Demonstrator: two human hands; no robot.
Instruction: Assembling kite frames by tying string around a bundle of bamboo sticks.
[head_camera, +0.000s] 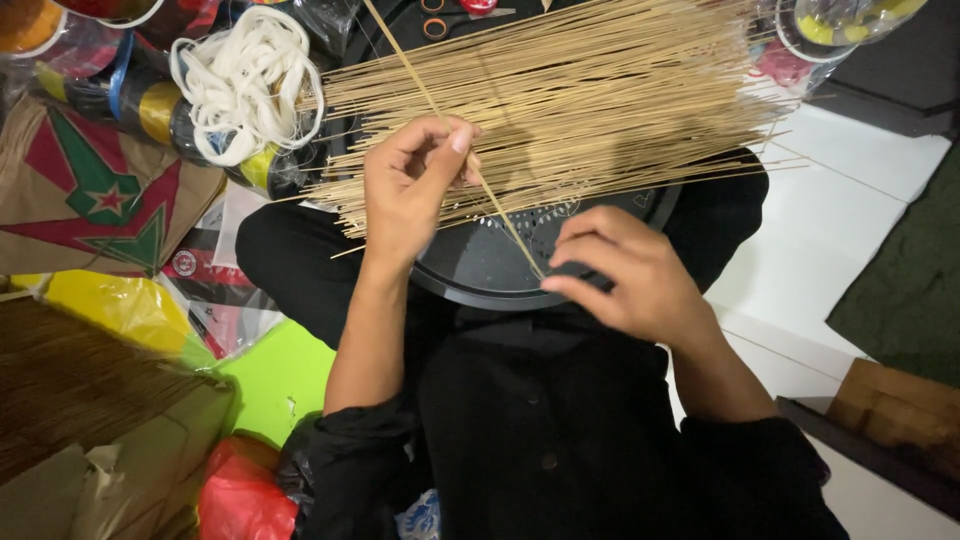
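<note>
Single thin stick (455, 135): long, pale, bamboo-like; it runs on a diagonal from the upper middle of the view down to the rim of the round black tray (470, 270) on the person's lap, crossing over the fanned bundle of sticks (570, 100) that lies across the tray.

Handling, as a judgement: the stick looks very light and springy; stiff along its length but likely to snap if bent sharply; its surface appears smooth, so a loose pinch may let it slide; best taken near mid-length with one hand and near the lower end with the other, so that neither span whips.

Left hand (410, 180): raised over the bundle; thumb and forefinger closed narrowly on the stick at about mid-length; remaining fingers curled loosely behind.

Right hand (630, 275): low, at the near rim of the tray; fingers bunched together around the stick's lower end; the tip itself is hidden under them, so whether they clamp it or only steady it cannot be told for certain, though contact is plain.

Surroundings: a coil of white cord (245, 80) lies just beside the bundle's left ends; coloured paper sheets (95, 190) and plastic bags (125, 305) lie on the floor to the left; orange-handled scissors (450, 20) rest beyond the bundle.
</note>
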